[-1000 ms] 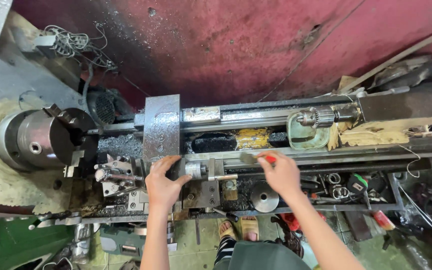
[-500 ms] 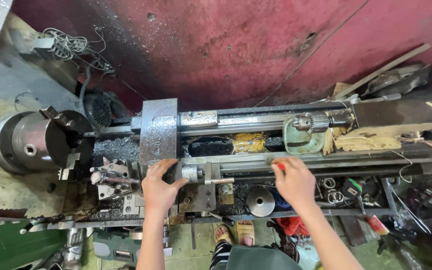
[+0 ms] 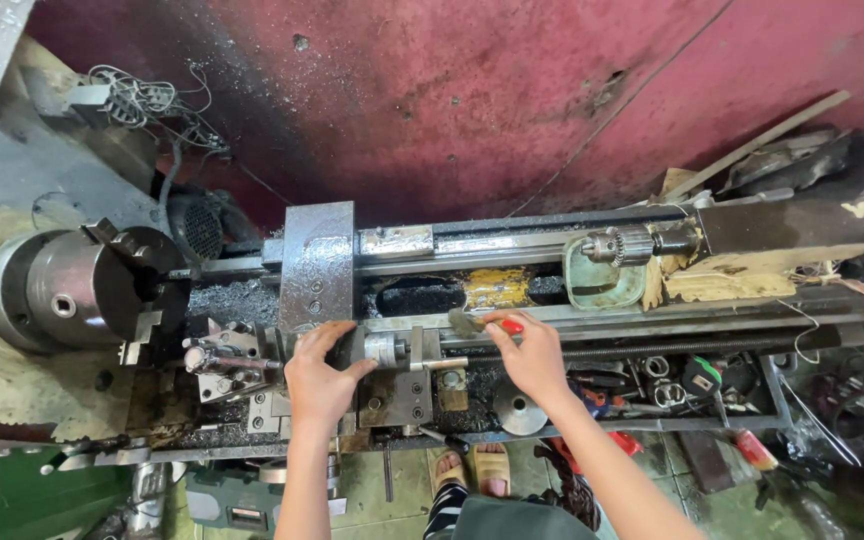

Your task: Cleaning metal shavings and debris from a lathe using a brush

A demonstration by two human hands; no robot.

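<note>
Right hand (image 3: 532, 362) has slid its red-handled brush (image 3: 482, 323) left along the lathe bed (image 3: 652, 318).

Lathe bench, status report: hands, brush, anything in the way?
Left hand rests on carriage. Right hand grips red-handled brush on bed rail. Nothing blocking.

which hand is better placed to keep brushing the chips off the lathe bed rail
The right hand. It already holds the red-handled brush, bristles on the bed rail. The left hand is busy, resting on the carriage beside the tool post.
</note>
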